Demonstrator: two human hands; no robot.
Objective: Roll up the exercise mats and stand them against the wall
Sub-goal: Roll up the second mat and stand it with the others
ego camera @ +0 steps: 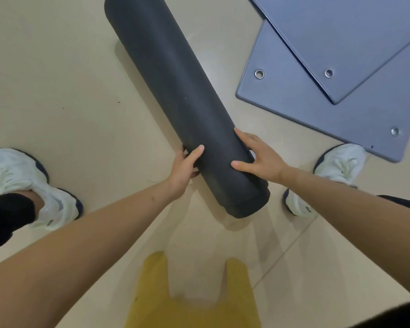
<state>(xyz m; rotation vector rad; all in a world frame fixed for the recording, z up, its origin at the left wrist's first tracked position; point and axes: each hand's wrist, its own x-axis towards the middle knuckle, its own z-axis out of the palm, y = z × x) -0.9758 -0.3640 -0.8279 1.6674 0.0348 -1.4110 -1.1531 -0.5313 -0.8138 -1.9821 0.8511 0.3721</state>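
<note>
A dark grey exercise mat (171, 86), fully rolled into a thick cylinder, lies slanted from the top centre down to between my feet. My left hand (184, 169) grips its near end from the left, thumb on top and fingers curled underneath. On the other side, my right hand (258, 156) holds the same end, thumb across the top and fingers wrapped round the side. Two blue-grey mats lie flat and overlapping on the floor at the upper right: the upper mat (346, 31) and the lower mat (329, 119), both with metal eyelets.
The floor (57, 79) is beige tile. My left shoe (29, 183) is at the left, and my right shoe (336, 166) touches the corner of the lower blue mat. A yellow garment (194, 301) hangs at the bottom centre. No wall is in view.
</note>
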